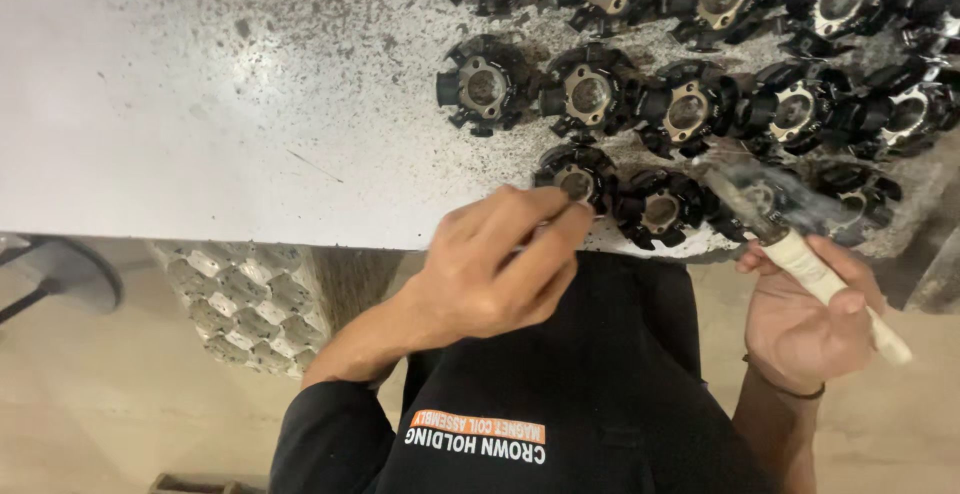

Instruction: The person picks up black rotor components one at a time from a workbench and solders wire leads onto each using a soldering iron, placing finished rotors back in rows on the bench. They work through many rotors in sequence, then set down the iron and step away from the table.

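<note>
Several black round coil parts with brass-coloured centres lie in rows on a grey metal table (200, 124). My left hand (495, 269) pinches the nearest coil part (577, 176) at the table's front edge, fingers closed on its rim. In my right hand (805, 319) is a hammer (800, 244) with a white taped handle; its blurred head hovers over the coil part (775, 199) at the front right. Another coil part (660, 212) sits between the two hands.
The table's right side is speckled with dark grit. Below the table's edge stand a white lattice-patterned block (245, 299) and part of a dark stool (60, 274) on a tan floor. My black shirt fills the lower middle.
</note>
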